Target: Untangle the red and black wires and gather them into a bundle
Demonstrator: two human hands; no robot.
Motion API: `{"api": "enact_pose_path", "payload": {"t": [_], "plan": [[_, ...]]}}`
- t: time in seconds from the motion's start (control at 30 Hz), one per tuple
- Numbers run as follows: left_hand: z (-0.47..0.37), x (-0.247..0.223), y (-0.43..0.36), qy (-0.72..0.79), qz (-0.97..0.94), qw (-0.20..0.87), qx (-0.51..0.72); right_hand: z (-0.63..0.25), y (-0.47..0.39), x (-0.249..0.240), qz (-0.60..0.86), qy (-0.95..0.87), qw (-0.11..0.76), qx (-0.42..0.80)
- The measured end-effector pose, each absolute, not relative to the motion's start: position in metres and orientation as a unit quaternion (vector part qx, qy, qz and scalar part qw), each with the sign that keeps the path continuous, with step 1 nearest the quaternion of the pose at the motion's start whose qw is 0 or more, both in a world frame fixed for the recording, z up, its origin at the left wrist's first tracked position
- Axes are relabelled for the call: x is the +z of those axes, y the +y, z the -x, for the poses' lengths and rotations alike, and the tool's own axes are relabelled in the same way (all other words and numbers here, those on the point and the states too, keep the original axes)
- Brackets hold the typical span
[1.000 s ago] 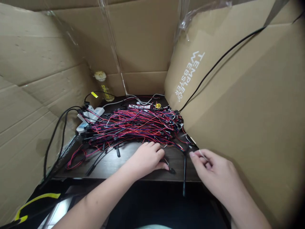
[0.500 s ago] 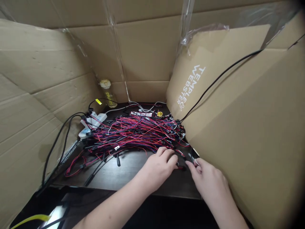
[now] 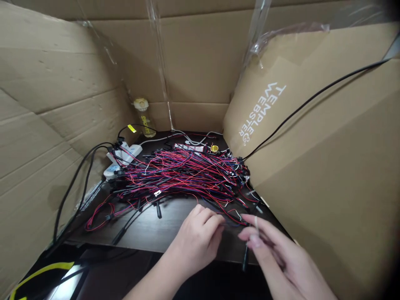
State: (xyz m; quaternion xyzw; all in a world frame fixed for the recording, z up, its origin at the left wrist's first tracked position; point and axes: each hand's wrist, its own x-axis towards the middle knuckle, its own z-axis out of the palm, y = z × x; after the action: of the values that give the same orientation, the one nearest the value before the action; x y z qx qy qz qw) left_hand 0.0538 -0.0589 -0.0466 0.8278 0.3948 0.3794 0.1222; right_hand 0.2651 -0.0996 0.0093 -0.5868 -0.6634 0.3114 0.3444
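Observation:
A large bundle of thin red, blue and black wires with black connectors lies across the dark desk. My left hand is closed at the bundle's near right side, its fingers pinched on thin wires that run out to the right. My right hand is just right of it, thumb and fingers curled together and slightly blurred. Below its fingertips hangs a black connector. A thin white band crosses the index finger. What lies inside the right palm is hidden.
Cardboard walls enclose the desk left, behind and right. A white power strip with black cords stands at left, a bottle behind it. A yellow roll sits behind the wires. A black cable crosses the right cardboard.
My left hand has moved slightly left and toward me. My right hand has come nearer and turned, showing its thumb side, with a black connector now hanging under it. The view has shifted a little.

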Motion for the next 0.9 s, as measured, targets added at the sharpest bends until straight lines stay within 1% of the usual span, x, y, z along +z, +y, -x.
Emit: {"api": "enact_pose_path", "payload": {"t": [0.07, 0.13, 0.27, 0.33, 0.43, 0.5, 0.6, 0.73, 0.8, 0.87, 0.9], "plan": [[-0.052, -0.041, -0.068, 0.376, -0.802, 0.183, 0.427, -0.252, -0.102, 0.005, 0.564, -0.66, 0.32, 0.379], [-0.052, -0.037, -0.077, 0.365, -0.776, 0.246, 0.452, -0.239, -0.1, 0.001, 0.526, -0.655, 0.315, 0.442], [-0.05, -0.036, -0.087, 0.351, -0.725, 0.366, 0.467, -0.221, -0.086, -0.004, 0.347, -0.652, 0.31, 0.599], [-0.044, -0.035, -0.09, 0.384, -0.679, 0.403, 0.478, -0.219, -0.081, -0.006, 0.308, -0.646, 0.299, 0.631], [-0.032, -0.032, -0.1, 0.392, -0.632, 0.426, 0.515, -0.223, -0.08, -0.01, 0.327, -0.662, 0.284, 0.612], [-0.024, -0.029, -0.106, 0.38, -0.633, 0.42, 0.527, -0.226, -0.082, -0.013, 0.329, -0.677, 0.284, 0.594], [-0.02, -0.026, -0.113, 0.41, -0.645, 0.399, 0.507, -0.224, -0.083, -0.017, 0.322, -0.691, 0.266, 0.59], [-0.019, -0.028, -0.119, 0.433, -0.621, 0.386, 0.528, -0.21, -0.087, -0.021, 0.324, -0.697, 0.251, 0.589], [-0.014, -0.026, -0.123, 0.475, -0.584, 0.398, 0.524, -0.204, -0.09, -0.021, 0.328, -0.684, 0.272, 0.592], [-0.001, -0.021, -0.127, 0.55, -0.511, 0.388, 0.534, -0.203, -0.093, -0.018, 0.367, -0.66, 0.341, 0.559], [0.009, -0.017, -0.128, 0.592, -0.462, 0.362, 0.552, -0.204, -0.094, -0.015, 0.399, -0.646, 0.39, 0.52]]}}
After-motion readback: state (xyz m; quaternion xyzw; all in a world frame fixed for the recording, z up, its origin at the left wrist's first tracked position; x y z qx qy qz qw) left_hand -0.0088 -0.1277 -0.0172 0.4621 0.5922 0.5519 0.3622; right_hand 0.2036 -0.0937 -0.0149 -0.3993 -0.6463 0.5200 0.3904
